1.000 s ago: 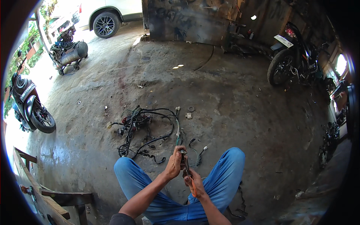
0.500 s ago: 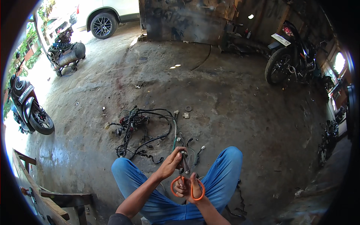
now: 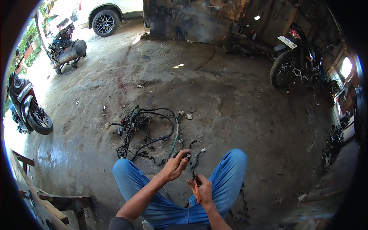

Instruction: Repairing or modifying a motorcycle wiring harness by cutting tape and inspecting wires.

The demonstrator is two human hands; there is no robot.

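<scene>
I sit on a concrete floor with my knees in blue jeans spread apart. My left hand pinches the end of a thin wire that belongs to a tangled black wiring harness lying on the floor in front of me. My right hand grips orange-handled scissors, blades pointing up toward the wire held by the left hand. The two hands are close together between my knees.
A motorcycle stands at the left and another motorcycle at the back right. An air compressor and a white car are at the back left. A wooden bench is at my lower left. Small washers lie near the harness.
The scissors' orange handles, spread wide half a second ago, are now closed in my right hand. Both hands have stayed between my knees with the wire.
</scene>
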